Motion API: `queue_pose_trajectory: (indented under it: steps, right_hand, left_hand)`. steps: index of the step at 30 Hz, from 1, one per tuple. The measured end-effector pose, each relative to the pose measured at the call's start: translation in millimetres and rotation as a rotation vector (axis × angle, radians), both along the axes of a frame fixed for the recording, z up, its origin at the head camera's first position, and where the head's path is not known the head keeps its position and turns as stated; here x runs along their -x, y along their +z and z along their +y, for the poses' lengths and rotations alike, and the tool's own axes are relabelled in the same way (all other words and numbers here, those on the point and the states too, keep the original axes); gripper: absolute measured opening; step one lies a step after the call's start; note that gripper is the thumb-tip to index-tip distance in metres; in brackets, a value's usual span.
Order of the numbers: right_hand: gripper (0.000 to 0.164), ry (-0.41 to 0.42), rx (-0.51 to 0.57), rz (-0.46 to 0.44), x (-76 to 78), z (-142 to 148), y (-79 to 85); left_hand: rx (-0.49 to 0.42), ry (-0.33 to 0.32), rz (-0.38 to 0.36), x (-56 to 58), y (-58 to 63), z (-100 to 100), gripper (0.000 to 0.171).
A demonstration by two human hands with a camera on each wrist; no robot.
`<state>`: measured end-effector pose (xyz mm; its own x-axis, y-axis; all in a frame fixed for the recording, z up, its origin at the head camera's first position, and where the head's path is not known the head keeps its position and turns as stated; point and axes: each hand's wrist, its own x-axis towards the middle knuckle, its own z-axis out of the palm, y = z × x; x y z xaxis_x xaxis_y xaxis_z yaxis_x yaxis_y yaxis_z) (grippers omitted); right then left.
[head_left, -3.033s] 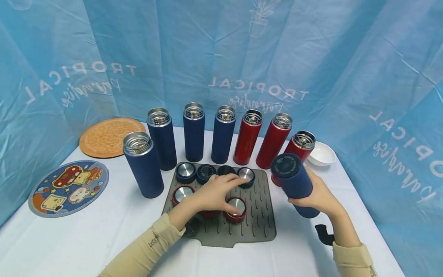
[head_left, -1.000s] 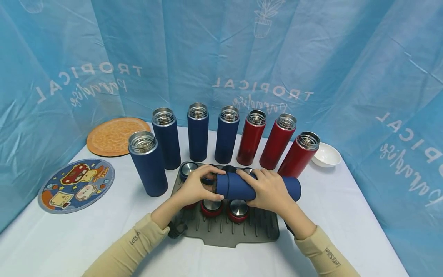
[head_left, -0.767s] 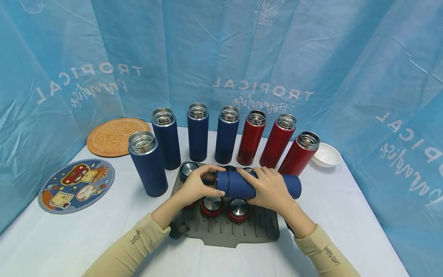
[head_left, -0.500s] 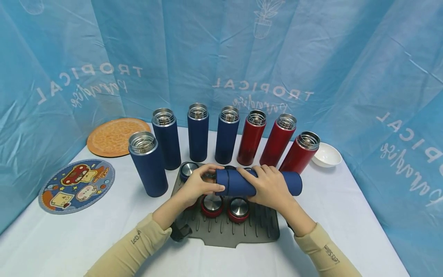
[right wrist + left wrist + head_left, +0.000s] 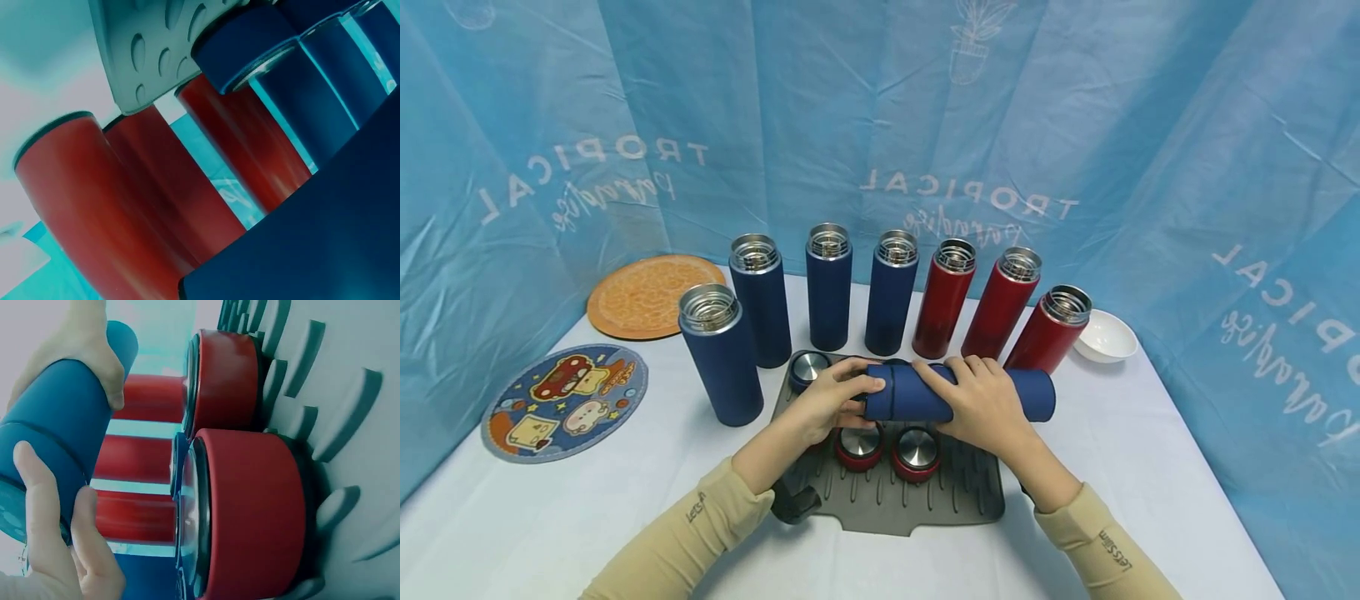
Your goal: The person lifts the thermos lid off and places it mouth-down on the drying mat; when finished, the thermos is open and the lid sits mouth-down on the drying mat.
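A blue thermos bottle [image 5: 925,392] lies sideways in the air over the grey ridged mat [image 5: 880,512], its base toward the right. My right hand [image 5: 988,408] grips its body from above. At the left end, my left hand [image 5: 820,404] holds the blue lid [image 5: 877,393] between thumb and fingers, and a thin dark seam runs between lid and body. The left wrist view shows fingers [image 5: 44,506] pressed on the lid. Below stand red lids with steel tops, such as one red lid [image 5: 916,454]. A blue lid [image 5: 808,368] sits at the mat's back left; others are partly hidden.
Several lidless blue bottles [image 5: 829,292] and three lidless red bottles [image 5: 945,300] stand in an arc behind the mat. A white bowl [image 5: 1108,337] is at the right rear. To the left lie an orange round mat [image 5: 651,296] and a cartoon placemat [image 5: 568,404].
The blue bottle has come from the right to above the mat and turned sideways. My left hand has moved from the lids to the bottle's end; its fingers have since shifted around the lid.
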<state>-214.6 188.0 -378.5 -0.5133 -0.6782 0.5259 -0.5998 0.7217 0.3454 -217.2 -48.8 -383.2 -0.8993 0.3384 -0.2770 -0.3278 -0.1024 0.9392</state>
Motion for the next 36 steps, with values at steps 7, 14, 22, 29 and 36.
queue_pose_trajectory:
  steps: [7, 14, 22, 29, 36]
  right_hand:
    - [0.089, 0.013, -0.015, 0.045, 0.2, -2, 2.6]
    - [0.092, 0.024, -0.029, 0.044, -1.6, -5, 6.7]
    - [0.093, 0.016, -0.005, 0.063, -2.7, -4, 8.7]
    - [0.095, -0.027, 0.012, -0.003, -4.2, 0, 7.2]
    - [0.093, -0.030, 0.042, -0.046, -5.2, 0, 7.2]
  left_hand:
    - [0.046, -0.025, -0.065, 2.6, -2.0, 0, 0.056]
    - [0.055, -0.175, -0.141, 3.9, -4.0, -5, 0.078]
    - [0.106, -0.310, 0.369, 1.9, -2.9, -19, 0.070]
    - [0.306, -0.257, 1.025, -4.4, -6.3, -24, 0.082]
    - [0.474, -0.210, 1.249, -3.2, -4.1, -24, 0.062]
